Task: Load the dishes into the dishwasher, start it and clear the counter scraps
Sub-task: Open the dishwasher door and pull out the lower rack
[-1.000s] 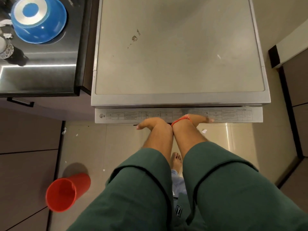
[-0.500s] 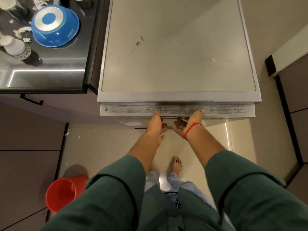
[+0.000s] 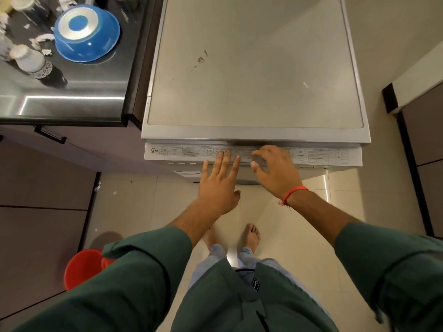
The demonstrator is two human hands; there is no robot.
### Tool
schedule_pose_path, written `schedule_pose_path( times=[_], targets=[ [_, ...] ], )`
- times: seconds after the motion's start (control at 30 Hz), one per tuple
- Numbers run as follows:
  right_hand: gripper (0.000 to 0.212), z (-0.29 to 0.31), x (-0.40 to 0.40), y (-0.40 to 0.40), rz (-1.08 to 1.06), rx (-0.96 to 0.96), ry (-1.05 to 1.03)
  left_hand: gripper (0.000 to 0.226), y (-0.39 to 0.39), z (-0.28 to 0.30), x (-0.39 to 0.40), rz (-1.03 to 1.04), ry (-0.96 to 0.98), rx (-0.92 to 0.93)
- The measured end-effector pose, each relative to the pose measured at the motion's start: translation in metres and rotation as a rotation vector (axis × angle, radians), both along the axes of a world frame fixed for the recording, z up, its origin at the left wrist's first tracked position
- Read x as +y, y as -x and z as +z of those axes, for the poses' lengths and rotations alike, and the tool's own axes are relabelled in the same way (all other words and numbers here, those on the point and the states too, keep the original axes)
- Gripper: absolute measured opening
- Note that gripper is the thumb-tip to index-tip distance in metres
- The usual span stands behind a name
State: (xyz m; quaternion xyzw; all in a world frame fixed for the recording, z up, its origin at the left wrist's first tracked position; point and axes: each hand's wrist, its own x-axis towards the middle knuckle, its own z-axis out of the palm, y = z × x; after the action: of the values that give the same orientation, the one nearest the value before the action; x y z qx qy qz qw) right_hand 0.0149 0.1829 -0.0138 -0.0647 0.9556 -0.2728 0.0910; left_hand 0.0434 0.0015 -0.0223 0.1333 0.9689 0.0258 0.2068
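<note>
Left hand (image 3: 219, 185) flat, fingers straight and spread a little, palm down, holding nothing; fingertips reach the label strip (image 3: 251, 153) on the top edge of the dishwasher (image 3: 254, 68) door. Whether they press it or just hover over it, cannot tell. Right hand (image 3: 275, 171) just beside it, fingers loosely bent and apart, also holding nothing; its fingertips lie over the same strip. A red thread band (image 3: 293, 194) circles the right wrist.

Just beyond both hands: the door, almost closed under the machine's flat grey top, which bears a few brown stains (image 3: 200, 59). Print on the strip too small to read, apart from a "13" at its far left end.

Beyond and to the left of the left hand: the dark bench (image 3: 72, 101), butted against the dishwasher's side. On it a blue bowl (image 3: 86, 33) upside down, a white-capped dark bottle (image 3: 36, 64) beside that, and white scraps (image 3: 42, 39) scattered around both.

Below the left forearm, on the tiled floor (image 3: 299, 236): a red bucket (image 3: 82, 268), partly hidden by the green sleeve (image 3: 134, 279). A few white bits (image 3: 97, 188) lie on the floor by the cabinet base left of the hands. Bare feet (image 3: 250, 237) stand below the hands.
</note>
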Motion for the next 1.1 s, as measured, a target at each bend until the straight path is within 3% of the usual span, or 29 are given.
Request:
schedule_pose_path(
  times=[0.2,0.37,0.53,0.63,0.83,1.1],
  targets=[
    [0.062,-0.001,0.006,-0.013,0.093,-0.036,-0.203,0.102,-0.009,0.003,0.009,0.011,0.081,-0.074],
    [0.072,-0.005,0.011,-0.019,0.126,-0.064,-0.321,0.098,-0.021,0.007,0.009,0.050,0.038,-0.118],
    [0.076,-0.008,0.007,-0.038,0.099,-0.081,-0.284,0.082,-0.027,0.009,0.010,0.131,-0.128,-0.025],
    [0.077,-0.007,0.002,-0.045,0.075,-0.090,-0.280,0.081,-0.023,0.008,0.001,0.143,-0.132,0.037],
    [0.073,-0.001,-0.009,-0.061,0.017,-0.117,-0.324,0.080,-0.013,0.005,-0.034,0.099,-0.062,-0.071],
    [0.067,-0.007,-0.019,-0.109,-0.001,-0.140,-0.376,0.082,-0.060,-0.007,-0.051,0.037,-0.101,-0.112]
  ],
)
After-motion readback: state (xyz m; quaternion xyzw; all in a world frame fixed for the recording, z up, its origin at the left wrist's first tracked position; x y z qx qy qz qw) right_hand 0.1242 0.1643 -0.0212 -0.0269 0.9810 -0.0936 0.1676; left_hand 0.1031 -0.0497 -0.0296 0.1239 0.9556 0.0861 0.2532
